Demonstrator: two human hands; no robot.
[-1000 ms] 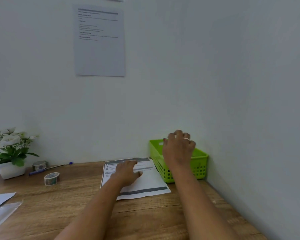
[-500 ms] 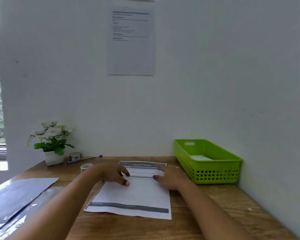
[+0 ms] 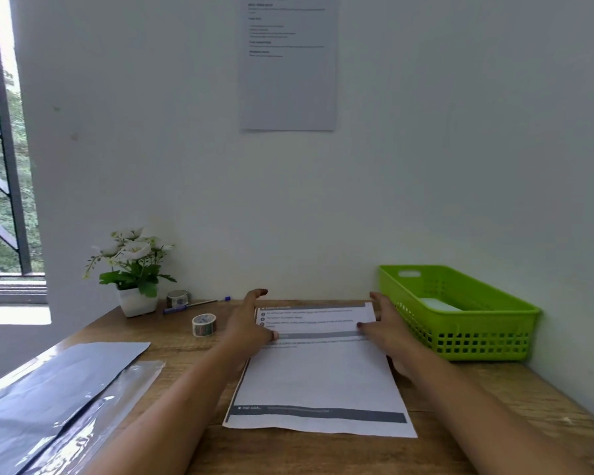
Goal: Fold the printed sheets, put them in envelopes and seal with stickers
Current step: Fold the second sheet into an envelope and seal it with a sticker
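A printed sheet (image 3: pixel 318 375) lies flat on the wooden desk (image 3: pixel 192 351), with grey bars at its near and far ends. My left hand (image 3: pixel 249 323) rests at the sheet's far left edge, thumb on the paper and fingers spread. At the far right edge sits my right hand (image 3: pixel 384 329), thumb on the sheet and fingers apart. Grey envelopes in clear wrap (image 3: pixel 48 392) lie at the near left. Two sticker rolls stand on the desk: one (image 3: pixel 204 324) left of the sheet, another (image 3: pixel 177 298) beside the plant pot.
A green plastic basket (image 3: pixel 467 341) holding something white stands against the right wall. A white pot of flowers (image 3: pixel 134 269) and a blue pen (image 3: pixel 194 305) sit at the back left. A notice (image 3: pixel 288 63) hangs on the wall; a window opens at far left.
My right hand came away from the green basket down onto the sheet. Both hands slid out to the sheet's far corners. The view swung left and down.
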